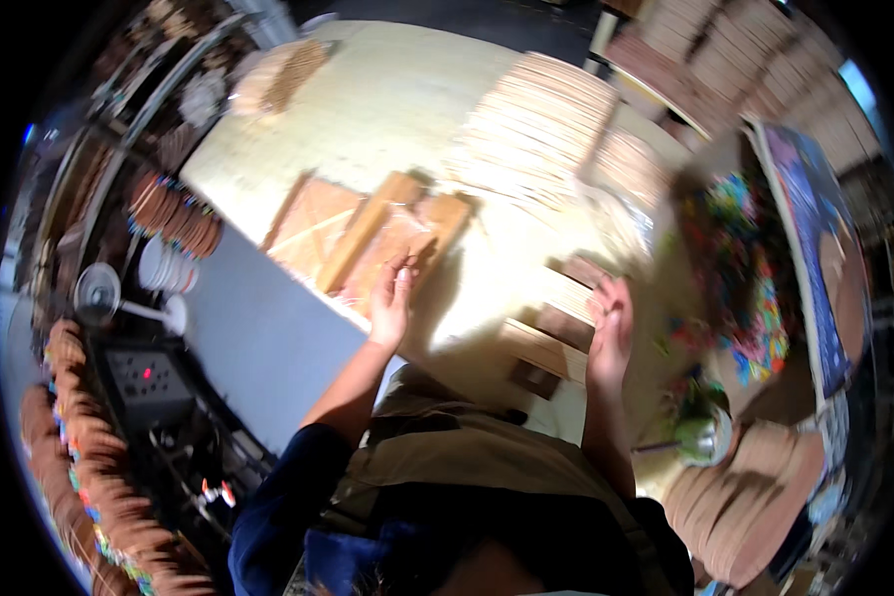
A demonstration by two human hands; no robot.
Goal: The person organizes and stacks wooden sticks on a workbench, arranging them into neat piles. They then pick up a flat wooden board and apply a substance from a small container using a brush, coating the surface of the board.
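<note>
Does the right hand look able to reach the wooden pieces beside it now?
Probably yes: the right hand looks empty and is close beside the wooden pieces, with nothing visible in between.

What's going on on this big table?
A person is working with bare hands over the pale table. The left hand is at a clear-wrapped brown pack lying between two wooden bars; the blur hides whether its fingers grip it. The right hand is beside some small brown blocks and doesn't seem to hold anything. Farther back, a big stack of thin, pale pieces lies on the table.
</note>
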